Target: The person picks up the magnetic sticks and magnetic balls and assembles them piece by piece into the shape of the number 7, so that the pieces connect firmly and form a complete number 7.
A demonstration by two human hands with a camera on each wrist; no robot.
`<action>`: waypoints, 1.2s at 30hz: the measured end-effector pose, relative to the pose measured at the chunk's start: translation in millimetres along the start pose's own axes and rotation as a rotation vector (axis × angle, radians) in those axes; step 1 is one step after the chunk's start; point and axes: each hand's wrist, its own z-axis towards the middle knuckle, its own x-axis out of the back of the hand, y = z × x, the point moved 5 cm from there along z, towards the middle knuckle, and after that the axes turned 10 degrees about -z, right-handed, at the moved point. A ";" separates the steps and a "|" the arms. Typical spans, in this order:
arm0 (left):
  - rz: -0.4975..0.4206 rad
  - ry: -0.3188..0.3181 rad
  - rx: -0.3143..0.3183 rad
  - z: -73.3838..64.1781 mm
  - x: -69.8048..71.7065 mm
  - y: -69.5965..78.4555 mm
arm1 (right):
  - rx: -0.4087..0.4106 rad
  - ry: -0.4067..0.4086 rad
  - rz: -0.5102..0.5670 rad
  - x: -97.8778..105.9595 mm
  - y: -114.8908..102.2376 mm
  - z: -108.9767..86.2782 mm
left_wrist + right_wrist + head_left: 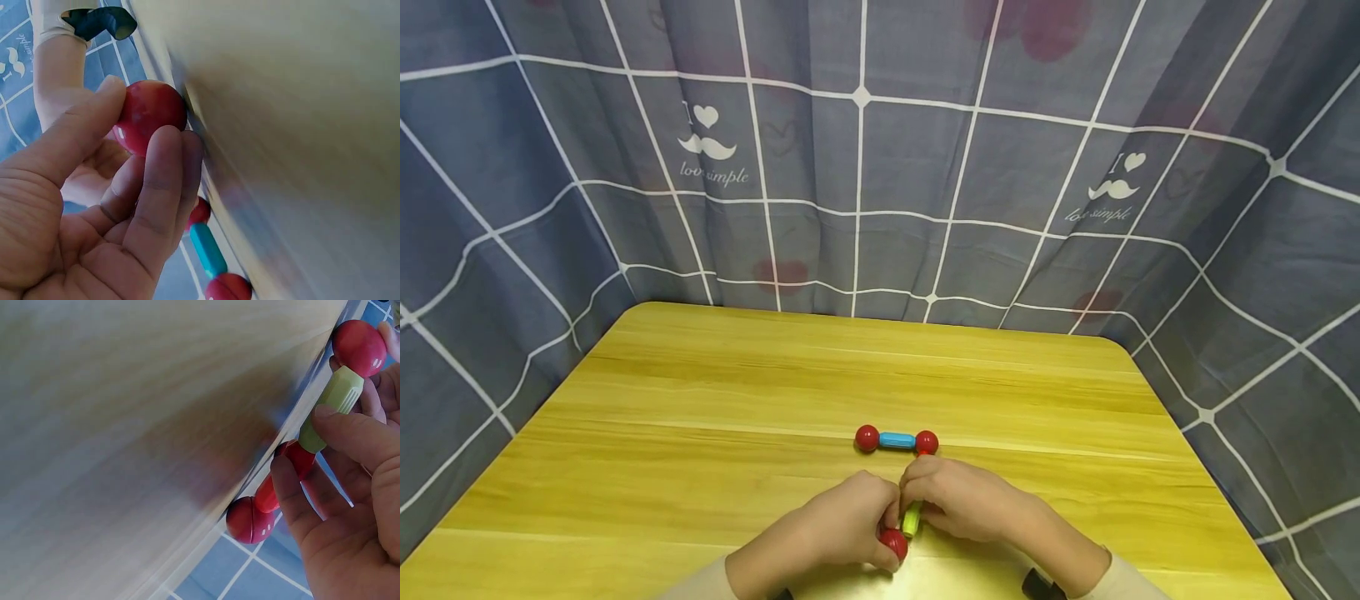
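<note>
My left hand pinches a red ball between thumb and fingers, low over the table. Beside it, my right hand grips a light green rod, its thumb lying on the rod's side. One end of the green rod is right by the left hand's ball; whether they are joined I cannot tell. At its other end is another red ball, followed by an orange-red rod and a further red ball. The head view has fingers covering most of this stretch.
Beyond the hands, a blue rod lies between two red balls on the wooden table. A grey-blue checked curtain hangs along the table's back and sides.
</note>
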 end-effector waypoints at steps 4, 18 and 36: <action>0.023 -0.006 0.001 1.4 -4.1 1.3 | 0.002 -0.003 -0.004 -0.1 -0.1 0.8; 0.021 -0.003 0.003 2.4 -9.1 4.0 | -0.002 -0.004 -0.020 0.0 -0.9 -1.0; -0.036 0.023 -0.021 -3.4 15.0 0.5 | -0.141 0.091 -0.042 15.7 2.7 -14.5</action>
